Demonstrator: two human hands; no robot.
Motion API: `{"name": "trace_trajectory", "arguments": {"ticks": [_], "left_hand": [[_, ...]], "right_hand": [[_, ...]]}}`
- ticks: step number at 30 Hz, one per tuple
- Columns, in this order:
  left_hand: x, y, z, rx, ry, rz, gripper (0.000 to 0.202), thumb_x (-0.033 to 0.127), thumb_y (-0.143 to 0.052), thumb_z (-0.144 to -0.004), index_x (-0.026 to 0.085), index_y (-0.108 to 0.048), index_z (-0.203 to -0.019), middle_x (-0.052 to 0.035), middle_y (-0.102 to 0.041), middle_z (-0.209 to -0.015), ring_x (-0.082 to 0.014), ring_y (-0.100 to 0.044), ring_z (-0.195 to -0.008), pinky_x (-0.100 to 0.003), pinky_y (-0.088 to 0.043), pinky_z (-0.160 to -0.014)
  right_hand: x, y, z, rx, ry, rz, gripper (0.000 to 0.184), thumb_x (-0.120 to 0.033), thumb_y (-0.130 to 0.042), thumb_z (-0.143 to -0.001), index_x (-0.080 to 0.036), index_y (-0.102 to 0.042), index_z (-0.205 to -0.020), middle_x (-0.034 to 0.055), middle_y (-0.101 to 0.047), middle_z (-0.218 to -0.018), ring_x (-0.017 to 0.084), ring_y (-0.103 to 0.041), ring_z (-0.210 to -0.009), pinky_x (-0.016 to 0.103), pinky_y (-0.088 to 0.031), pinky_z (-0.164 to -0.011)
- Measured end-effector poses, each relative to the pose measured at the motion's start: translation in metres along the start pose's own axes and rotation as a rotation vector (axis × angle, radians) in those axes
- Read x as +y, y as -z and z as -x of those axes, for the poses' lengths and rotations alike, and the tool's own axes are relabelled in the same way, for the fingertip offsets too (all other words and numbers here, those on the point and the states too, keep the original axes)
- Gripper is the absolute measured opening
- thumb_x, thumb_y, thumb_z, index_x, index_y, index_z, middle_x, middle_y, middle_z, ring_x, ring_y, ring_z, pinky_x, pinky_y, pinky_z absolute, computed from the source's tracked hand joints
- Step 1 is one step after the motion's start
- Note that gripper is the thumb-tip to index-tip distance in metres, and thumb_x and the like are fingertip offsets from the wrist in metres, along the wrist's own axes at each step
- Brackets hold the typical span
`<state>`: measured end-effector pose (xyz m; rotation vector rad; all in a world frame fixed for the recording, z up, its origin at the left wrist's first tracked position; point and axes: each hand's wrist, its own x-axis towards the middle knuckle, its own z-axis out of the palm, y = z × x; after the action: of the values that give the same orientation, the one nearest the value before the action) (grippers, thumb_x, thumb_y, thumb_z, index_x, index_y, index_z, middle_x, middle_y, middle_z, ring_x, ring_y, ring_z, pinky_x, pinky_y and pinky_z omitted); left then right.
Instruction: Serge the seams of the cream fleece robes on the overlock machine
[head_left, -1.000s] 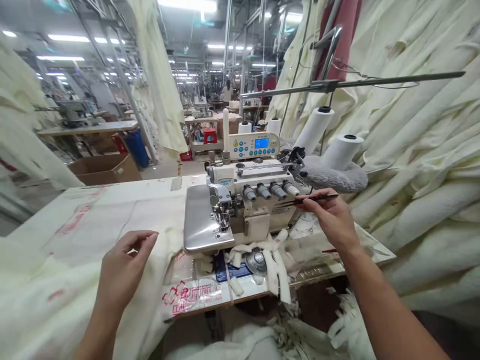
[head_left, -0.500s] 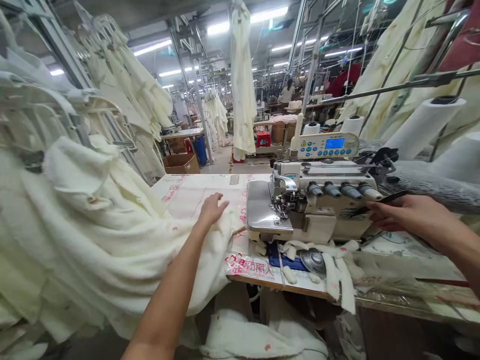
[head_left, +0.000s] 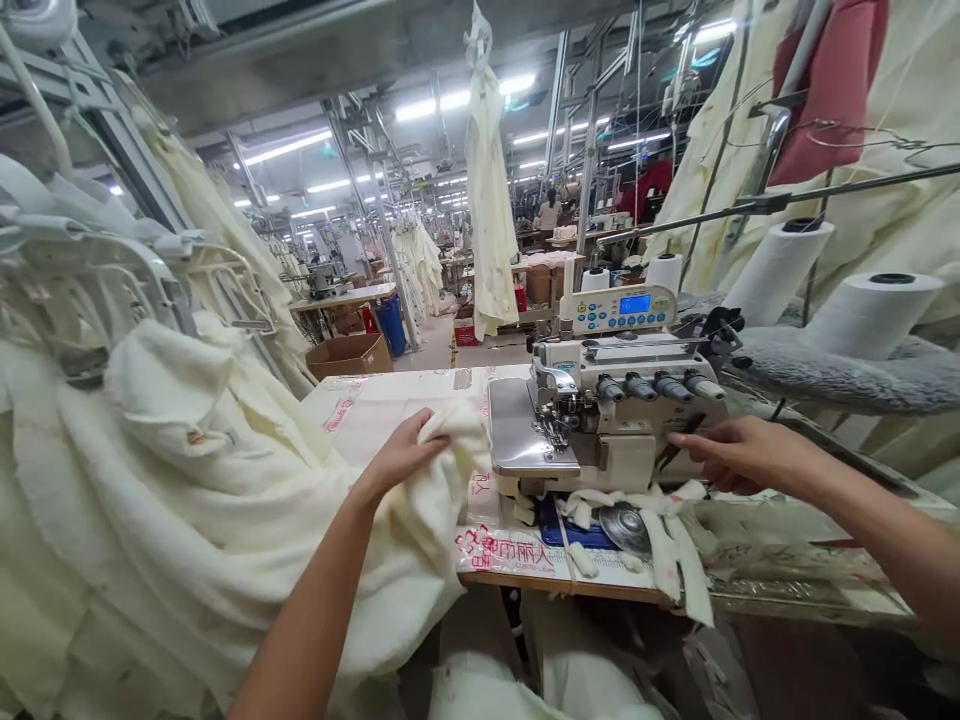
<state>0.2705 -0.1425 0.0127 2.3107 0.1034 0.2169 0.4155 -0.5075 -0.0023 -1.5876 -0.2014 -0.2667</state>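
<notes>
Cream fabric (head_left: 225, 520), long axis leftward from the sewing machine (head_left: 622, 420), edge in clenched left hand (head_left: 403, 455); right hand (head_left: 739, 455), grip unclear.

Left fingers (head_left: 426, 446) partly inside cream fabric (head_left: 225, 520)

Our left hand (head_left: 401, 455), flat on the cream cloth (head_left: 225, 520) a moment ago, now bunches a fold of it beside the sewing machine (head_left: 615, 420). Our right hand (head_left: 739, 455) sits lower against the machine's front, and its dark tool seems hidden from us.
</notes>
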Motion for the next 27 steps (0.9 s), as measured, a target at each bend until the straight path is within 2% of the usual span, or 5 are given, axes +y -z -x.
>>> {"name": "trace_trajectory", "arguments": {"ticks": [5, 9, 19, 24, 27], "left_hand": [[0.040, 0.005, 0.029, -0.017, -0.059, 0.148, 0.029, 0.037, -0.055, -0.080, 0.016, -0.053, -0.099, -0.0028, -0.061, -0.089, -0.0191, -0.059, -0.080, -0.025, -0.047, -0.066], [0.055, -0.006, 0.032, 0.005, -0.062, 0.209, 0.030, 0.035, -0.058, -0.076, 0.015, -0.055, -0.098, -0.0027, -0.061, -0.087, -0.0186, -0.058, -0.079, -0.026, -0.046, -0.067], [0.030, 0.026, -0.029, 0.301, 0.028, 0.175, 0.042, 0.043, -0.065, -0.066, 0.016, -0.053, -0.096, -0.0013, -0.061, -0.084, -0.0193, -0.059, -0.073, -0.026, -0.045, -0.060], [0.073, -0.026, 0.022, 0.150, -0.004, 0.265, 0.037, 0.048, -0.060, -0.075, 0.017, -0.057, -0.095, -0.0045, -0.064, -0.092, -0.0223, -0.059, -0.087, -0.028, -0.047, -0.071], [0.081, -0.066, 0.055, 0.130, 0.108, 0.502, 0.027, 0.042, -0.059, -0.079, 0.019, -0.055, -0.092, -0.0021, -0.062, -0.086, -0.0189, -0.058, -0.083, -0.025, -0.047, -0.070]], "right_hand": [[-0.016, -0.018, 0.061, -0.376, -0.051, 0.113, 0.028, -0.041, -0.074, -0.064, -0.014, -0.071, -0.068, 0.0070, -0.067, -0.056, 0.018, -0.064, -0.049, 0.022, -0.050, -0.041], [-0.012, -0.043, 0.110, -0.578, 0.121, 0.250, 0.030, -0.046, -0.060, -0.080, -0.021, -0.067, -0.094, 0.0029, -0.069, -0.074, 0.018, -0.065, -0.067, 0.026, -0.052, -0.058], [0.036, -0.013, 0.157, -0.582, 0.092, 0.444, 0.024, -0.040, -0.049, -0.088, -0.024, -0.066, -0.086, 0.0005, -0.070, -0.077, 0.017, -0.064, -0.067, 0.024, -0.049, -0.059], [-0.002, -0.053, 0.142, -0.291, 0.232, 0.232, 0.039, -0.045, -0.055, -0.083, -0.025, -0.056, -0.116, 0.0064, -0.063, -0.112, 0.021, -0.061, -0.099, 0.028, -0.051, -0.077], [-0.026, -0.082, 0.135, -0.421, 0.238, 0.124, 0.027, -0.044, -0.050, -0.086, -0.023, -0.061, -0.098, 0.0046, -0.063, -0.098, 0.019, -0.058, -0.091, 0.026, -0.048, -0.074]]}}
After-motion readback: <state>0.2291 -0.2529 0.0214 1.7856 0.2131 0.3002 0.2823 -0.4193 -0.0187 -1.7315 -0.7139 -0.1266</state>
